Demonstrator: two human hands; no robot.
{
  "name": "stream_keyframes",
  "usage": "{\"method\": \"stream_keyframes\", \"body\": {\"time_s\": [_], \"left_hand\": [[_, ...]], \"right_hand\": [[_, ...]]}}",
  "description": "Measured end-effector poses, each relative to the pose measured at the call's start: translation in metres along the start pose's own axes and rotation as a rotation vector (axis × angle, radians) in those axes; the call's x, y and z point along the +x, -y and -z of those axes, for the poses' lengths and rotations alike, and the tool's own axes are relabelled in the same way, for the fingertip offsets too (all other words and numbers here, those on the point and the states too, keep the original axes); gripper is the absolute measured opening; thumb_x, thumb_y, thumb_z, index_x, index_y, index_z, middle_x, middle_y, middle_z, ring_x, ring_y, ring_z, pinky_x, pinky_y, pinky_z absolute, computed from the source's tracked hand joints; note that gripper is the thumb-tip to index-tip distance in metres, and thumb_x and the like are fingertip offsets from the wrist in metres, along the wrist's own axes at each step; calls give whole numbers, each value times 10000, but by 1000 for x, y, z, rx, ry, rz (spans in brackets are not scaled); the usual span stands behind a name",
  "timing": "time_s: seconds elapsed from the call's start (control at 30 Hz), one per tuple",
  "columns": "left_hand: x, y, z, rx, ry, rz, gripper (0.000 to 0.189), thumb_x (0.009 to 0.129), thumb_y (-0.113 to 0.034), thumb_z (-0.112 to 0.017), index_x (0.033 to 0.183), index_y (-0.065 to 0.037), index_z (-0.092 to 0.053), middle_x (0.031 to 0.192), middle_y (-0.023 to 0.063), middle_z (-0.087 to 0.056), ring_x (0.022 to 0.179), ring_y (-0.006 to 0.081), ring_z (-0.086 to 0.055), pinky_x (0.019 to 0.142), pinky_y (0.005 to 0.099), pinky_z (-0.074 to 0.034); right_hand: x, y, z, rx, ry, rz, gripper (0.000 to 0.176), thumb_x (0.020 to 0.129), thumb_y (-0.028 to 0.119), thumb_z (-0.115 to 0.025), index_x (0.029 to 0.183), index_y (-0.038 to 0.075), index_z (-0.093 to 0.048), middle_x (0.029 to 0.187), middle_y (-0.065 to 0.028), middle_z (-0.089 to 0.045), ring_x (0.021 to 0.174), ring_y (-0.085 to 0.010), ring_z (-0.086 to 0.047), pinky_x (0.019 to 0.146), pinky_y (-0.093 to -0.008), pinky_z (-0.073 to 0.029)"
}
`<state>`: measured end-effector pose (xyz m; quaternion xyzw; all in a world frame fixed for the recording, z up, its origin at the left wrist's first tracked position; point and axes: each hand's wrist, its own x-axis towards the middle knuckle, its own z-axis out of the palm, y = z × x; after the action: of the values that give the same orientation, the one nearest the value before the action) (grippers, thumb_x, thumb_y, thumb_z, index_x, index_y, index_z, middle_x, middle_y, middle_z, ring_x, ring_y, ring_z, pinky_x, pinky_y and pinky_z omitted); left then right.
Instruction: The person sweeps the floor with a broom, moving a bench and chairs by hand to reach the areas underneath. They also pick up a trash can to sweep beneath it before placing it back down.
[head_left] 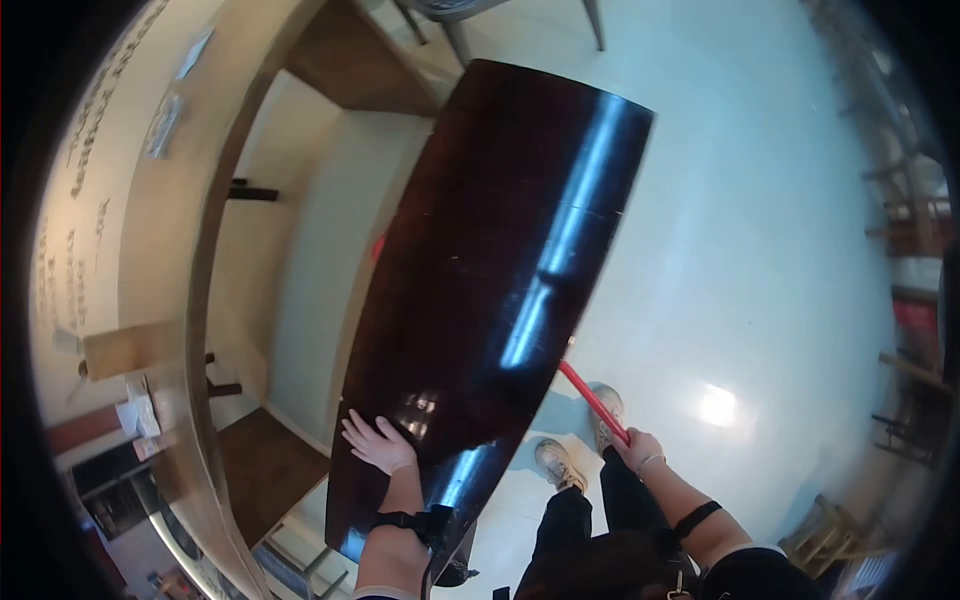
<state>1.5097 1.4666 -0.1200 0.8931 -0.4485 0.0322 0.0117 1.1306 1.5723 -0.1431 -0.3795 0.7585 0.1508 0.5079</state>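
Note:
A long, glossy dark brown board (480, 240) spans the middle of the head view, its far end near the top. My left hand (380, 445) lies flat on its surface by the lower left edge, fingers spread. To the right of the board, my right hand (642, 450) is wrapped round a red handle (595, 400). The handle runs up and left until the board's right edge hides it. A small red piece (378, 248) shows at the board's left edge.
A long wooden counter (205, 300) curves along the left. A metal chair (450, 12) stands beyond the board's far end. My shoes (557, 462) are on the pale floor (740, 250) right of the board. Wooden chairs (825, 535) stand at the far right.

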Motion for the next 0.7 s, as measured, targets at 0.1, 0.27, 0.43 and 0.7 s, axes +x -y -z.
{"method": "stream_keyframes", "body": {"time_s": [0.1, 0.27, 0.43, 0.7], "left_hand": [[-1, 0, -4, -3, -18, 13, 489, 840, -394, -298, 1264, -154, -250, 1313, 105, -220, 1216, 292, -177, 957, 487, -158], [3, 3, -9, 34, -9, 31, 504, 844, -439, -257, 1270, -172, -236, 1319, 92, -212, 1210, 289, -196, 934, 507, -200], [-3, 29, 7, -140, 202, -226, 499, 835, -256, -387, 1268, -76, -214, 1304, 196, -183, 1194, 351, -191, 968, 427, -195], [-145, 139, 61, -346, 639, -179, 620, 712, -106, -537, 1240, 3, -231, 1275, 241, -206, 1196, 348, -193, 991, 364, -166]], "right_hand": [[-24, -50, 3, -49, 9, -62, 491, 741, 541, -400, 814, 85, -567, 772, -148, -587, 758, -295, -561, 691, -381, -432], [-80, -139, 7, -68, -1, -144, 492, 731, 551, -413, 814, 93, -574, 743, -131, -585, 750, -287, -556, 694, -377, -428], [-180, -218, -7, -5, 34, -354, 485, 730, 538, -429, 798, 81, -576, 748, -144, -582, 753, -296, -554, 692, -382, -426], [-358, -317, 4, -66, -154, -507, 346, 687, 412, -527, 751, 78, -591, 612, -166, -549, 633, -324, -551, 583, -379, -430]]}}
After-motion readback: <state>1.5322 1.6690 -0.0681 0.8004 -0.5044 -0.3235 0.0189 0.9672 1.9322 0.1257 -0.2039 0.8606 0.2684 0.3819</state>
